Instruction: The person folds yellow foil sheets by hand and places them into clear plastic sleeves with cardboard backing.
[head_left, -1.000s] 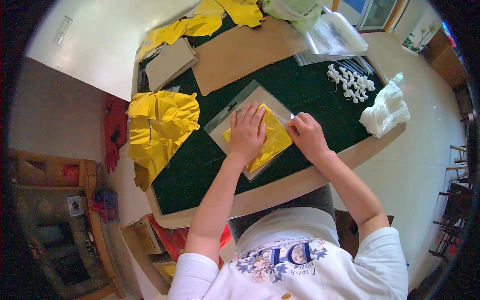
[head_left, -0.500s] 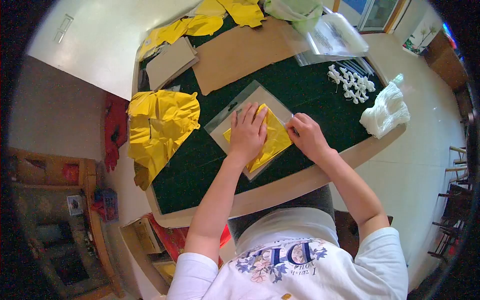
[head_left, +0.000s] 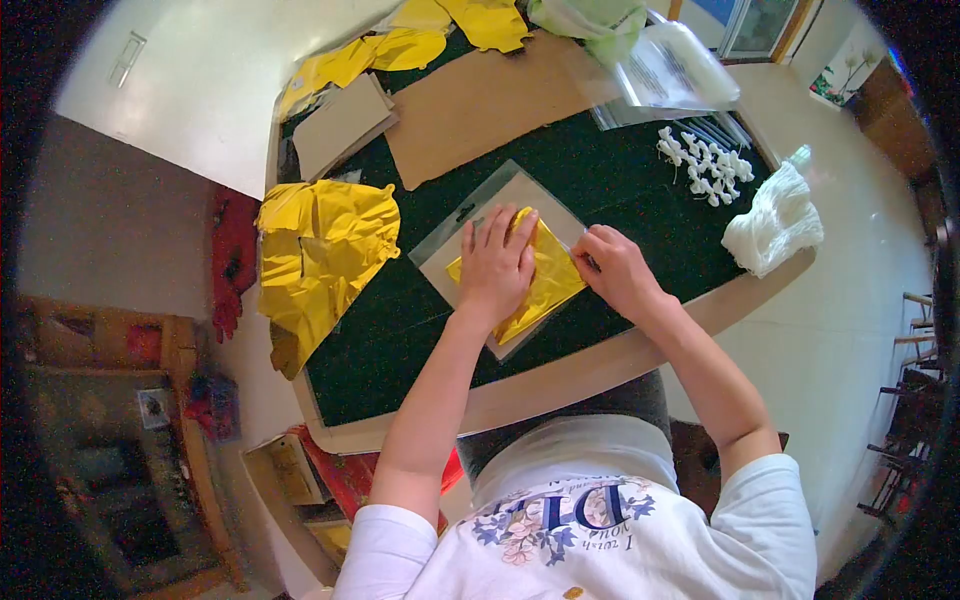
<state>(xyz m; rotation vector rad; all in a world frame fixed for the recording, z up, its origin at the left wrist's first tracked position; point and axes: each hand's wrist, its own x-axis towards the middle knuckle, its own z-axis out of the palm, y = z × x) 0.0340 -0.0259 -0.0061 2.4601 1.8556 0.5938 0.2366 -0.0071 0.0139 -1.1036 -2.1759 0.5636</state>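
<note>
Head view: left hand (head_left: 493,266) spread flat, pressing a folded yellow sheet (head_left: 540,285) onto a clear bag (head_left: 470,215) with a card inside, at the middle of the dark green table (head_left: 400,340). Right hand (head_left: 617,268) curled, fingers pinching the bag's edge just beside the sheet. Crumpled yellow pile (head_left: 315,255) to the left, white bundle (head_left: 772,222) well apart at right.

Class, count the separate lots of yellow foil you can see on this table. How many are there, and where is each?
3. One folded yellow foil piece lies under the left hand; one crumpled pile sits at the table's left edge; one heap lies at the far edge. Sheets within piles may be hidden.
</note>
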